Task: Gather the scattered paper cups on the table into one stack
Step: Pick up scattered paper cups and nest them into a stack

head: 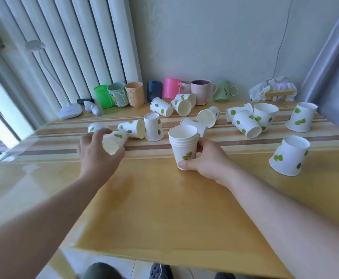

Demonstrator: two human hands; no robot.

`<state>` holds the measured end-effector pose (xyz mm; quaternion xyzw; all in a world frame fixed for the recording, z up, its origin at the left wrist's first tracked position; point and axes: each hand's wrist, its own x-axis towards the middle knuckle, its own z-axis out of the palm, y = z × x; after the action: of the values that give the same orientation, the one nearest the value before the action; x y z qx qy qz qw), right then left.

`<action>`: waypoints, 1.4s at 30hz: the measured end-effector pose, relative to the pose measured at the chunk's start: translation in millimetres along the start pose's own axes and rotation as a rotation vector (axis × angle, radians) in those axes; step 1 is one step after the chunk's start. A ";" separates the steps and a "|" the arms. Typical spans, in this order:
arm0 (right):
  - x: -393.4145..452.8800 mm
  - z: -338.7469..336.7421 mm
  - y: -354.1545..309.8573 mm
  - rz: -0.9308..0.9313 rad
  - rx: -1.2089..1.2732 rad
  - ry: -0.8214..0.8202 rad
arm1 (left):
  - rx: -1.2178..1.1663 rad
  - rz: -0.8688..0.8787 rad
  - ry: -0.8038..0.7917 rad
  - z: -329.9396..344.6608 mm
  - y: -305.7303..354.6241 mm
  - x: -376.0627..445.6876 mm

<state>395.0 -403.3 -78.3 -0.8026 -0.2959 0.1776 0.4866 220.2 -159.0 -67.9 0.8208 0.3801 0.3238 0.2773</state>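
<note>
Your right hand point(206, 160) wrapped the upright stack point(183, 146) low on its wall at mid-table while your left hand point(98, 152) curled around a tipped paper cup point(114, 140), probably light and crushable, best pinched gently near its stiffer rim.

Coloured mugs point(170, 90) lined along wall; white desk lamp point(70, 110) far left; crumpled bag point(273, 91) right.

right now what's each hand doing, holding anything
Left hand: closed around a single paper cup lying on its side.
Right hand: closed around the upright stack of cups on the table.
</note>
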 end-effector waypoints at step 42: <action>47.3 90.2 -27.9 -0.106 -0.044 0.021 | -0.184 -0.159 -0.095 -12.2 -23.3 62.3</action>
<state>370.9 -301.9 -95.2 -0.7981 -0.3368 0.1365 0.4806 232.0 -93.3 -56.5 0.7735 0.3992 0.2952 0.3939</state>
